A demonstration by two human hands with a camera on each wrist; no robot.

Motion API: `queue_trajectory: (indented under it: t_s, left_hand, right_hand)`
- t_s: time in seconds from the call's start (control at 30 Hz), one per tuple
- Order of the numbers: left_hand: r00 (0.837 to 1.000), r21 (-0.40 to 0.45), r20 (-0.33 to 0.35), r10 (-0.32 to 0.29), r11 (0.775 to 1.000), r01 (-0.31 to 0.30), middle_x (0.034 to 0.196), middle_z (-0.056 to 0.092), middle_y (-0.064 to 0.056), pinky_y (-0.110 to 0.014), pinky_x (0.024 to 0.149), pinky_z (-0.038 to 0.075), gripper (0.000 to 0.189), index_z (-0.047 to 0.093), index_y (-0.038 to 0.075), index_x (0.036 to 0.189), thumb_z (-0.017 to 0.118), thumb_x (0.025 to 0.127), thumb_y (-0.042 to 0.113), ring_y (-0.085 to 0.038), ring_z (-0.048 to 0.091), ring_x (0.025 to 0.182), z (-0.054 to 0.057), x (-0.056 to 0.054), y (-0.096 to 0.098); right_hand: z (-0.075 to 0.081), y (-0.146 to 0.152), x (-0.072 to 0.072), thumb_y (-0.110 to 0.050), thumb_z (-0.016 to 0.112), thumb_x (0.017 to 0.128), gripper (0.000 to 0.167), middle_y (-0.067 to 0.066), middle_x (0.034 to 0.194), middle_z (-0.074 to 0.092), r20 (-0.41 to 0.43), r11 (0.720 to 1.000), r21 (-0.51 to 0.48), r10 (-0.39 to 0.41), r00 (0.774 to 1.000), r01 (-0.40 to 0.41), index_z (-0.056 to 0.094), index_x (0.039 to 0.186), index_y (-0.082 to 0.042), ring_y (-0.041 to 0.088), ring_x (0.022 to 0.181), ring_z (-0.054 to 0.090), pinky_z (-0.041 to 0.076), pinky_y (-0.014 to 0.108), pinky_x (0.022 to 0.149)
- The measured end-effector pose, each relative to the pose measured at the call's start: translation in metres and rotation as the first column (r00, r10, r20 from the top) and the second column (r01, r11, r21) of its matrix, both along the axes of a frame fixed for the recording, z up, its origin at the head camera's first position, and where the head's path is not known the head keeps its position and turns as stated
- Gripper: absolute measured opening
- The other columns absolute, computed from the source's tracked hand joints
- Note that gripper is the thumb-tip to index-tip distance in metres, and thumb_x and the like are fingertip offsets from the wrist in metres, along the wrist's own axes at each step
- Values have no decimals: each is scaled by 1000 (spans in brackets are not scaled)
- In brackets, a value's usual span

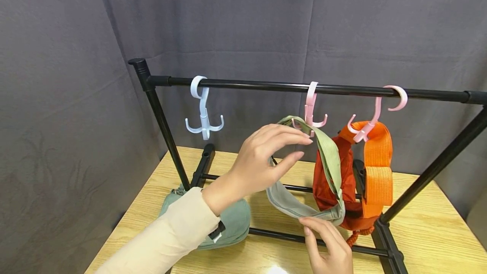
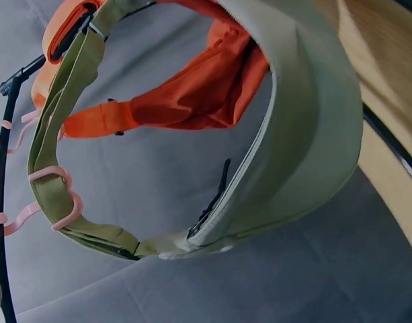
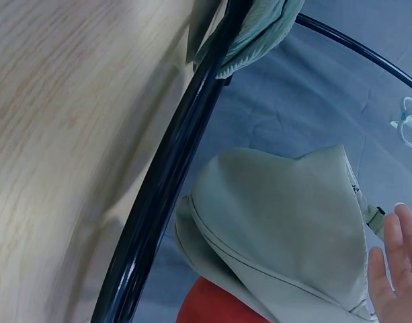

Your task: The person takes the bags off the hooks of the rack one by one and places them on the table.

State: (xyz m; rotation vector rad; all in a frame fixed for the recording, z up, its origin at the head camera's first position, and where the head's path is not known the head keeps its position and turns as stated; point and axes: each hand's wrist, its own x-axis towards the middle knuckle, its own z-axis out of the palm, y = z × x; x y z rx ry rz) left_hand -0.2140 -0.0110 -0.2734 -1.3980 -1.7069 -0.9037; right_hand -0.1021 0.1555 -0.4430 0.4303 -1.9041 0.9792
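A sage-green waist bag hangs by its olive strap from the middle pink hook. In the left wrist view, the strap loops through the pink prongs, with the bag's pouch at the right. My left hand hovers beside the strap near that hook, fingers extended and thumb apart, holding nothing. Low down, my right hand has its fingertips at the bag's bottom edge. The right wrist view shows those fingers straight beside the pouch.
An orange-red bag hangs from another pink hook on the right. A light-blue hook hangs at the left of the black rack's top bar. Behind my left forearm, a grey-green bag lies low on the wooden table.
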Motion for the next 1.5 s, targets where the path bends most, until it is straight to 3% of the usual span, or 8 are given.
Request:
queue_trajectory:
  t_s: [0.1,0.23,0.43,0.7,0.93,1.07,1.23,1.5]
  left_hand:
    - [999,-8,-53,-1,1000,0,113,70,-3,-25,103,42,22,72,7,112,71,91,12,-12,62,112,7,-2,3]
    - [994,-1,-113,11,1000,-12,111,71,-3,-25,104,41,20,72,6,110,70,91,12,-14,62,110,15,-5,6]
    - [987,21,-159,29,999,-26,110,71,-3,-23,103,41,19,73,6,109,71,91,12,-14,63,109,28,-14,11]
    - [975,1,-202,92,996,-94,113,70,-3,-22,103,39,20,73,7,111,69,92,14,-15,62,110,44,-24,12]
    - [974,-32,-205,100,994,-109,116,69,-3,-21,105,37,23,72,8,114,67,92,13,-15,60,114,62,-31,14]
    - [977,-82,-172,128,986,-144,120,68,-3,-20,105,36,26,70,9,118,65,94,16,-14,59,116,68,-34,17]
    - [973,-173,-106,207,959,-223,126,64,0,-19,106,34,32,67,12,125,64,96,24,-11,56,121,74,-37,20]
    - [954,-241,-133,269,925,-295,129,63,2,-21,106,33,36,66,15,128,66,95,30,-12,54,124,80,-39,29]
  right_hand:
    - [-1,-1,1,-20,63,99,17,5,95,72,6,1000,-3,-10,1000,10,75,100,-8,12,87,65,47,12,84]
    - [-1,-2,4,-6,69,92,10,5,95,72,24,1000,-6,-17,1000,17,75,99,-8,11,88,65,47,12,83]
    - [1,-6,8,17,74,75,36,5,95,72,88,999,-19,-33,996,35,76,99,-9,11,87,65,47,11,83]
    - [-1,-4,7,10,73,80,27,4,94,72,39,999,-11,-38,999,39,76,99,-9,10,87,65,48,12,82]
    - [3,-3,10,16,73,74,36,4,94,72,91,999,13,-53,994,52,76,99,-9,12,85,65,47,12,81]
    - [3,-3,12,17,73,74,37,4,94,72,85,999,23,-51,995,49,76,100,-9,12,84,65,49,13,79]
    - [2,-2,13,16,73,73,38,3,93,72,76,998,26,-51,996,49,76,100,-11,12,83,65,50,15,76]
    - [1,-1,12,17,73,73,38,3,94,72,77,999,18,-39,996,38,75,100,-10,11,83,65,49,13,77]
